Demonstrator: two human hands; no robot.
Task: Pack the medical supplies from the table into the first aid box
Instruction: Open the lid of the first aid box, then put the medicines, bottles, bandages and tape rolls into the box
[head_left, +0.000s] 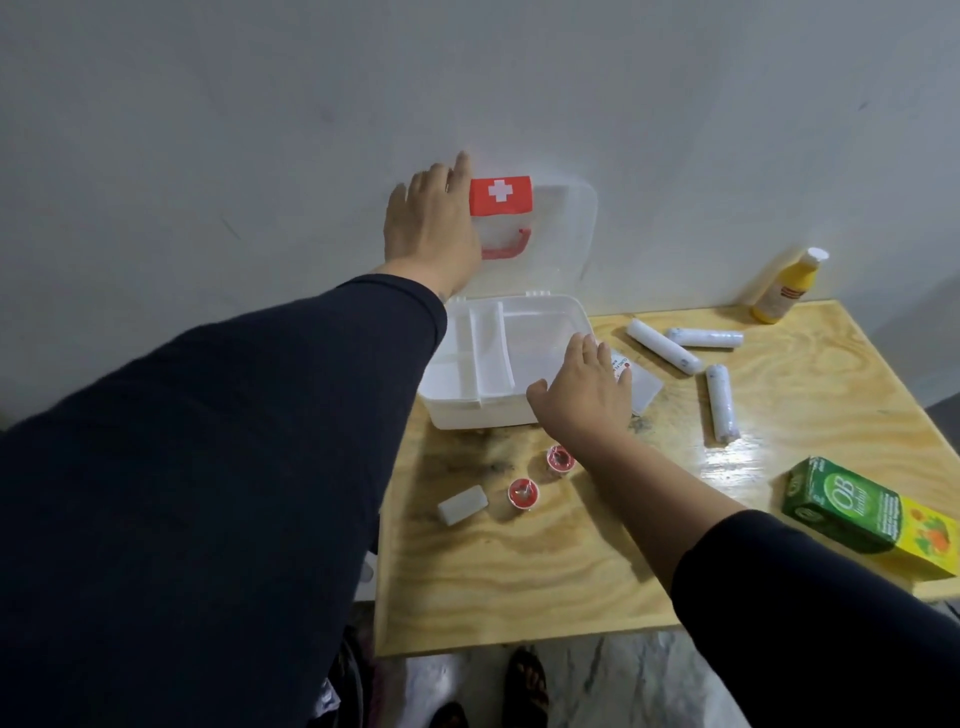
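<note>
The white first aid box (470, 418) stands open at the table's back left, its divided tray showing. Its clear lid (563, 234), with a red cross label and red handle, leans upright against the wall. My left hand (431, 223) lies flat on the lid's left part, fingers spread. My right hand (587, 389) hovers over the box's front right corner, fingers apart, holding nothing. Beside it lies a flat clear packet (641, 382). Three white bandage rolls (662, 345) (706, 338) (722, 402) lie to the right. Two red tape rolls (558, 460) (522, 493) and a small white case (462, 504) lie in front of the box.
A yellow bottle (787, 286) leans against the wall at the back right. A green and yellow carton (872, 514) sits at the right edge of the wooden table (519, 582). The wall runs just behind the box. Feet in sandals show below the table's front edge.
</note>
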